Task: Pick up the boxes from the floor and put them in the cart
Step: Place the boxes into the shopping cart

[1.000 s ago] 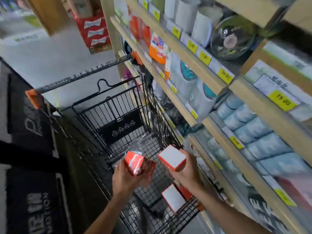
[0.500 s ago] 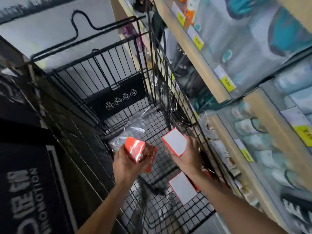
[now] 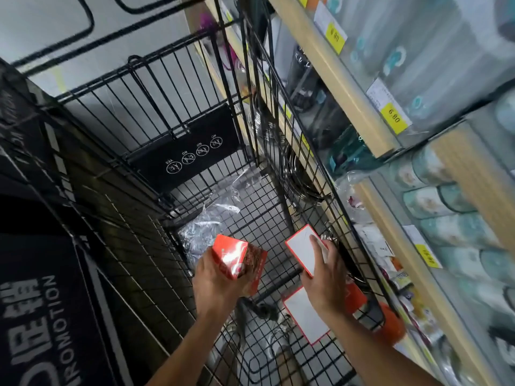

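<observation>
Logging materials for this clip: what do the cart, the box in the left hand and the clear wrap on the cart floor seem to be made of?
Cart: black coated metal wire, judging by its thin welded grid.
Box in the left hand: likely cardboard under glossy film; a bright glare sits on its red face.
Clear wrap: thin crinkled transparent plastic, with the grid showing through.
</observation>
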Demonstrator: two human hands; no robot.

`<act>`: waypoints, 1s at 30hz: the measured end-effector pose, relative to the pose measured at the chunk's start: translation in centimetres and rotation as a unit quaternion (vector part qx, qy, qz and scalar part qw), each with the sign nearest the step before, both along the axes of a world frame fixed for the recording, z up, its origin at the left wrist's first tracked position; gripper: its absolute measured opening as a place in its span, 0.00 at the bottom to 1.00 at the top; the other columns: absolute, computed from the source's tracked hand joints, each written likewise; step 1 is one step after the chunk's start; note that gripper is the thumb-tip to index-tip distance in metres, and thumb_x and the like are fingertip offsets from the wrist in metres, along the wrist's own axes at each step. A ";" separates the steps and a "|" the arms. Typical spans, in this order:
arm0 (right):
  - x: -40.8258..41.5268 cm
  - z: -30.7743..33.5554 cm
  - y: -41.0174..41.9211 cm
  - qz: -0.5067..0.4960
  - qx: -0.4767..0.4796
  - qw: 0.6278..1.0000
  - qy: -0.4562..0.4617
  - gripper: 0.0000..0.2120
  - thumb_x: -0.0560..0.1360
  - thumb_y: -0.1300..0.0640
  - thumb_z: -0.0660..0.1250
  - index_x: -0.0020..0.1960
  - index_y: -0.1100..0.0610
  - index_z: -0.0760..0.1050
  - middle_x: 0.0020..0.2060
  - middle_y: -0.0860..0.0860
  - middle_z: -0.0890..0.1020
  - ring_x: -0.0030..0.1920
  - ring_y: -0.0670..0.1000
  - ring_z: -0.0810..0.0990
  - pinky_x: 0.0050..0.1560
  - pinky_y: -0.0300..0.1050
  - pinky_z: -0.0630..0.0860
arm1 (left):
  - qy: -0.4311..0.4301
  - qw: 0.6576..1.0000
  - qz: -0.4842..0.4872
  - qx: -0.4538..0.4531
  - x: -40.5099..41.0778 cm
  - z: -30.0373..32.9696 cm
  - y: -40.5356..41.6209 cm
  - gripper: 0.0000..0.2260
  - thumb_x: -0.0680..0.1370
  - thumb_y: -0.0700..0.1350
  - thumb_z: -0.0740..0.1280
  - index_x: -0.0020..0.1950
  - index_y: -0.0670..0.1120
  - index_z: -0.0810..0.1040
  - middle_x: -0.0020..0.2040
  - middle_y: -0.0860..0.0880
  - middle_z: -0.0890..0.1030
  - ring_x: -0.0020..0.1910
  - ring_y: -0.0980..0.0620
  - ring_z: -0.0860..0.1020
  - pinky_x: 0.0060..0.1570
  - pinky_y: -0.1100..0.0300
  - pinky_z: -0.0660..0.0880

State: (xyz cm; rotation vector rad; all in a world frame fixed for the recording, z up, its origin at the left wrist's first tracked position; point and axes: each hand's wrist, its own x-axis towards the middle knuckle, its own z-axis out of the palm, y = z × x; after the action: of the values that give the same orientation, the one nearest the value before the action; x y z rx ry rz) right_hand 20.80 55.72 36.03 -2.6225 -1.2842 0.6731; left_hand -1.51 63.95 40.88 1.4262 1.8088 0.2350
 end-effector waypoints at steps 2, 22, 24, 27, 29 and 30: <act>0.4 -0.1 -0.1 -0.002 0.004 1.000 0.009 0.48 0.67 0.57 0.81 0.80 0.44 0.60 0.77 0.52 0.63 0.74 0.58 0.66 0.71 0.62 0.69 | 0.013 1.000 -0.002 0.000 0.2 -0.7 -0.2 0.50 0.55 0.68 0.75 0.71 0.47 0.66 0.58 0.50 0.76 0.56 0.48 0.77 0.58 0.43 0.78; 2.4 5.8 -2.4 -0.021 0.192 0.971 0.145 0.38 0.75 0.62 0.74 0.79 0.53 0.61 0.79 0.45 0.61 0.79 0.45 0.58 0.77 0.53 0.63 | -0.017 0.972 0.161 -0.171 13.4 -2.8 -4.6 0.56 0.67 0.54 0.78 0.79 0.36 0.43 0.71 0.35 0.63 0.73 0.36 0.61 0.71 0.44 0.62; 2.5 6.0 -2.5 -0.026 0.181 0.972 0.147 0.38 0.75 0.61 0.74 0.80 0.51 0.59 0.79 0.42 0.59 0.79 0.43 0.57 0.78 0.50 0.61 | -0.008 0.975 0.137 -0.177 13.8 -2.9 -5.2 0.58 0.69 0.56 0.76 0.78 0.35 0.37 0.71 0.35 0.61 0.73 0.36 0.59 0.72 0.46 0.60; 2.6 5.9 -2.5 -0.028 0.181 0.972 0.150 0.38 0.76 0.59 0.73 0.80 0.50 0.59 0.79 0.42 0.59 0.79 0.43 0.57 0.76 0.53 0.65 | -0.022 0.977 0.097 -0.189 13.5 -3.3 -5.4 0.55 0.72 0.58 0.73 0.78 0.36 0.38 0.71 0.36 0.62 0.73 0.35 0.61 0.70 0.43 0.64; 2.5 5.7 -2.4 -0.029 0.193 0.968 0.155 0.37 0.76 0.58 0.73 0.80 0.51 0.59 0.79 0.45 0.61 0.79 0.45 0.59 0.74 0.56 0.69 | -0.072 0.976 0.068 -0.194 13.5 -3.4 -5.3 0.48 0.74 0.57 0.72 0.79 0.39 0.44 0.69 0.37 0.65 0.70 0.36 0.66 0.68 0.43 0.68; 2.4 5.7 -2.3 -0.028 0.198 0.968 0.153 0.37 0.76 0.58 0.73 0.80 0.51 0.60 0.78 0.46 0.62 0.79 0.46 0.61 0.73 0.57 0.70 | -0.092 0.975 0.059 -0.195 13.5 -3.6 -5.2 0.46 0.75 0.56 0.72 0.78 0.41 0.45 0.68 0.38 0.66 0.69 0.37 0.68 0.67 0.45 0.69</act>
State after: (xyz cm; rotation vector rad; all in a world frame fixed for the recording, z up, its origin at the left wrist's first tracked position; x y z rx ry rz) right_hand 23.20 53.43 41.69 -2.1302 -1.1123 0.6947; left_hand 12.00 58.74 37.30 0.9915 1.6757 0.0621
